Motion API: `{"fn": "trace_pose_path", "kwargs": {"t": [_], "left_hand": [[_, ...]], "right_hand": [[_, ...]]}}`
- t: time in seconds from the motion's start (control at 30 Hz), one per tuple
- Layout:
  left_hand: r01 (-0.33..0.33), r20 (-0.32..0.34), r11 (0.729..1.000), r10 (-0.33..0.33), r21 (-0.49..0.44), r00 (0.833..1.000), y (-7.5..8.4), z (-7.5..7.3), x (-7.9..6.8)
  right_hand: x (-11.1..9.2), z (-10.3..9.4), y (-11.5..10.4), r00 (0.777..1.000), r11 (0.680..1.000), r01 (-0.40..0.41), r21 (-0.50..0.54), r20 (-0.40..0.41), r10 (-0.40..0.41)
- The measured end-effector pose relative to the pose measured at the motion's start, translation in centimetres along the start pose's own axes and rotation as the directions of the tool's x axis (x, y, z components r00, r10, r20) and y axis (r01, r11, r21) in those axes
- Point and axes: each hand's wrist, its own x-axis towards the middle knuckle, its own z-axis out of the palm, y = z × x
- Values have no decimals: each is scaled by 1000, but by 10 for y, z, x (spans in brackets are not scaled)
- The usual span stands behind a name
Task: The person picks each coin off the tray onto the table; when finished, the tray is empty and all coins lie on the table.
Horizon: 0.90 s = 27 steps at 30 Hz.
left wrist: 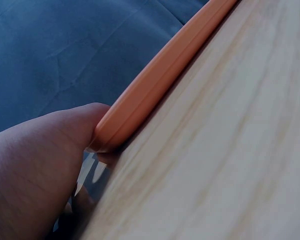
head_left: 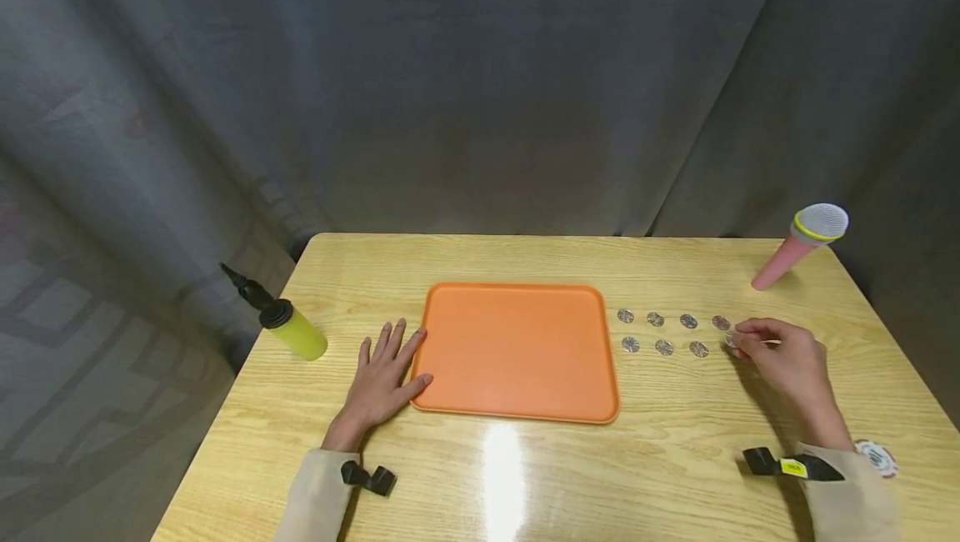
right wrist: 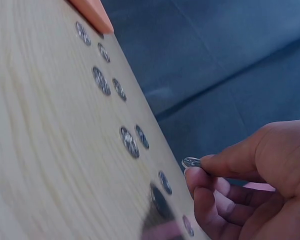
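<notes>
My right hand (head_left: 783, 357) pinches a shiny silver coin-like disc (right wrist: 192, 162) between thumb and fingertips, just above the table in the right wrist view. Several similar discs (head_left: 663, 348) lie in two rows right of an orange tray (head_left: 517, 350); another disc (right wrist: 129, 142) of these shows larger in the right wrist view. With fingers spread, my left hand (head_left: 378, 383) rests at the tray's left side. Its thumb (left wrist: 85, 122) touches the tray's edge (left wrist: 135, 105) in the left wrist view; the other left fingers are mostly hidden there.
A yellow hand pump (head_left: 300, 333) with a black nozzle stands at the left. Toward the back right is a pink toy microphone (head_left: 787, 258). A white-and-green poker chip (head_left: 876, 458) lies beside the right forearm. Grey curtains (head_left: 487, 92) hang behind the wooden table (head_left: 637, 475).
</notes>
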Motion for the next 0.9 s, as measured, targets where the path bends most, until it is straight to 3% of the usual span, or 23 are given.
{"fn": "trace_pose_path", "kwargs": {"t": [0.67,0.8,0.9], "left_hand": [[-6,-2,1000,5,-10,1000,0,0,-1],[-3,3,1000,3,-7,1000,0,0,-1],[-1,5,1000,1,-4,1000,0,0,-1]], "right_hand": [[-3,-18,32,994,994,-103,25,25,103],[-3,-18,34,992,993,-116,10,42,115],[-3,-18,36,995,993,-98,-65,22,100]]}}
